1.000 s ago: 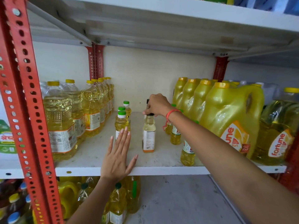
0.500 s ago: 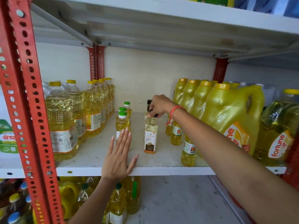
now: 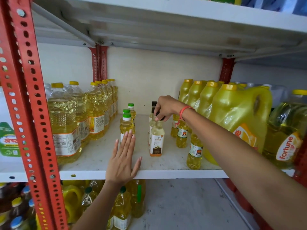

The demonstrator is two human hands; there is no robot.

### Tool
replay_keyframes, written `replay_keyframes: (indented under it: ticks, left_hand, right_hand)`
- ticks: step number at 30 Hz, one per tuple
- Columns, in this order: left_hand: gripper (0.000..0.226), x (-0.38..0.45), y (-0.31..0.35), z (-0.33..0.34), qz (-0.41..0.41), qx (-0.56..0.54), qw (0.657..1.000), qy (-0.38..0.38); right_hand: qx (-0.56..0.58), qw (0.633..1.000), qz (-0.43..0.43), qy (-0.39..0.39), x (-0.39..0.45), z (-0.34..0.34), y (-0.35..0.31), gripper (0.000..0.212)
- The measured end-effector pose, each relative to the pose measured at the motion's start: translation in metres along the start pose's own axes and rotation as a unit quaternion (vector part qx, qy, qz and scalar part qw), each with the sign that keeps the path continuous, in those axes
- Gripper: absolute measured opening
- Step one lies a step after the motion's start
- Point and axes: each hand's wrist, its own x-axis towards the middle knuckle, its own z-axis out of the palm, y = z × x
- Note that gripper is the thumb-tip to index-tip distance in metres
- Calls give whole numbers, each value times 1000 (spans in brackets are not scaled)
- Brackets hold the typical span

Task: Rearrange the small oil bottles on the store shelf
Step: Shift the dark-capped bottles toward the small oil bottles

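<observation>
Coconut-oil bottle (image 3: 157, 140) nudged rearward on white shelf (image 3: 166, 174), right hand (image 3: 164, 107) clamped on its cap, left hand (image 3: 123, 161) flat, splayed.

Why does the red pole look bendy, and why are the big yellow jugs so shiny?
In the head view, the wide-angle lens curves the red pole near the picture's edge; light glints off the glossy big yellow jugs; the underside of the upper shelf sits in shadow; the middle stays sharp, so the small bottles' labels show clearly.
</observation>
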Motion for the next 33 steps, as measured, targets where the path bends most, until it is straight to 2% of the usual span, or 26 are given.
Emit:
replay_keyframes:
  ticks: [19,33]
  left_hand:
    - [75,0,0,2,-19,-15,1000,-8]
    - [75,0,0,2,-19,-21,1000,-9]
  right_hand:
    - [5,999,-33,-8,-55,-3,-3,36]
    - [18,999,-25,-10,-56,-3,-1,38]
